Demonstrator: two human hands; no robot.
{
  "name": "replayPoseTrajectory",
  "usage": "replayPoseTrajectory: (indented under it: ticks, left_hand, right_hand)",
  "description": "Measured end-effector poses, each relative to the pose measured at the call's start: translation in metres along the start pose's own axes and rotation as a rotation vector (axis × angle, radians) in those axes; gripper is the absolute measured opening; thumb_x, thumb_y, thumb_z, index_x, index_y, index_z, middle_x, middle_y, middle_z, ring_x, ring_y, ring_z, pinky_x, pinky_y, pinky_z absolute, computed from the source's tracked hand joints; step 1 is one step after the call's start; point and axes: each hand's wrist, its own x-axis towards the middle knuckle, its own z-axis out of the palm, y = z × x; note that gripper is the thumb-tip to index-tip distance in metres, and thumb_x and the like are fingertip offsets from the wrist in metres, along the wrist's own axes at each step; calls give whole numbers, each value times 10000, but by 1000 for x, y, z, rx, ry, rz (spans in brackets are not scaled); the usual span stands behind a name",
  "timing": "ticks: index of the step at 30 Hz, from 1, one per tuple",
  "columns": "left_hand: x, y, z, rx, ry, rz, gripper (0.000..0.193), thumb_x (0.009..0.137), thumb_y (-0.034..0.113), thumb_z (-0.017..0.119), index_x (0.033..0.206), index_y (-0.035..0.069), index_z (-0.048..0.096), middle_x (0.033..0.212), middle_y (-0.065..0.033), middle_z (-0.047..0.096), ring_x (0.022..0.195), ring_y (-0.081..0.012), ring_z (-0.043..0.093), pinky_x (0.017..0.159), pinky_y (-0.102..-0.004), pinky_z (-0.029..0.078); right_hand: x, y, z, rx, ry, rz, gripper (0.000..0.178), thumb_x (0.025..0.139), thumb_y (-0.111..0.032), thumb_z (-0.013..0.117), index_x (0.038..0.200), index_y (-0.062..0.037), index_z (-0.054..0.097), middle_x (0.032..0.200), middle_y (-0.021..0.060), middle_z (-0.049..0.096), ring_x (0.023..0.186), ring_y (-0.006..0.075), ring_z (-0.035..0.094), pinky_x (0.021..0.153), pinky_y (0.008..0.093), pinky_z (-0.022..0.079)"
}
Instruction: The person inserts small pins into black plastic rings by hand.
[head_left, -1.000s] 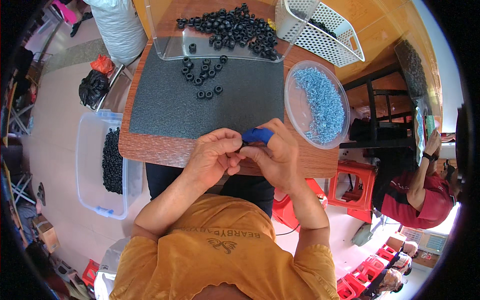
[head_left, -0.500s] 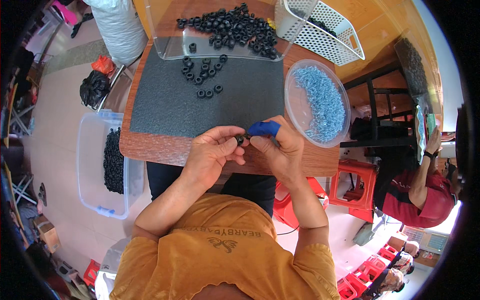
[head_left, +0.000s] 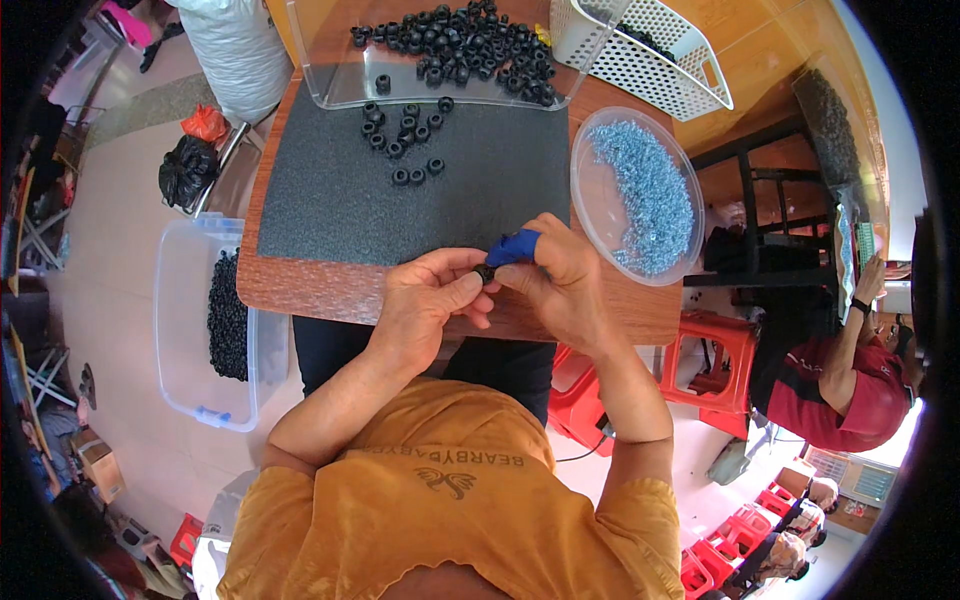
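Over the table's near edge, my left hand (head_left: 415,300) pinches a small black ring-shaped part (head_left: 484,273) between thumb and fingers. My right hand (head_left: 562,285) meets it there, its thumb and index finger closed at the same part. A blue covering (head_left: 514,246) wraps that index finger, which bends down over the part. The fingers partly hide the part, and any smaller piece between them cannot be made out. Just beyond my hands lies a dark grey mat (head_left: 330,200). Several loose black ring-shaped parts (head_left: 397,150) rest on its far half.
A clear bin (head_left: 340,102) of black parts stands at the table's far side, beside a white perforated basket (head_left: 690,95). At right is a clear round tub of tiny light-blue pieces (head_left: 655,195). A clear box (head_left: 180,330) sits lower left; red stools (head_left: 712,360) stand right.
My right hand has turned and come slightly closer to my left, with the blue-covered finger now angled down onto the black part. My left hand keeps its hold. The whole view has shifted slightly.
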Motion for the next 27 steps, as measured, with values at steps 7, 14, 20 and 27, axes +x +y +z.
replayPoseTrajectory:
  ticks: [7, 14, 20, 27]
  left_hand:
    - [-1, 4, -1, -11, -38, -34, 192, 881, 34, 555, 1055, -47, 563, 886, -138, 636, 701, -162, 617, 611, -268, 537]
    - [0, -1, 0, 32, -34, 37, 189, 874, 22, 558, 1051, -44, 567, 890, -133, 639, 705, -152, 613, 624, -260, 531]
    - [-3, 0, 2, 75, -25, 79, 180, 865, 13, 569, 1035, -45, 574, 884, -119, 637, 705, -131, 601, 621, -240, 519]
    - [-6, -1, 5, 141, 13, 97, 177, 864, 16, 574, 1032, -40, 577, 873, -96, 633, 702, -110, 593, 609, -224, 506]
  right_hand:
    - [5, -6, -10, 33, -42, 40, 157, 670, 46, 670, 803, -28, 632, 722, 64, 561, 710, 207, 513, 622, 297, 410]
    - [7, -5, -10, -19, -82, 21, 160, 659, 36, 679, 797, -29, 631, 733, 52, 578, 714, 213, 509, 632, 307, 412]
    - [9, -7, -8, -10, -93, 43, 143, 653, 32, 673, 773, -21, 614, 707, 76, 562, 728, 252, 500, 632, 339, 414]
    - [8, -7, -7, -72, -138, 23, 166, 657, 43, 677, 802, -22, 626, 770, 58, 577, 752, 233, 499, 650, 321, 413]
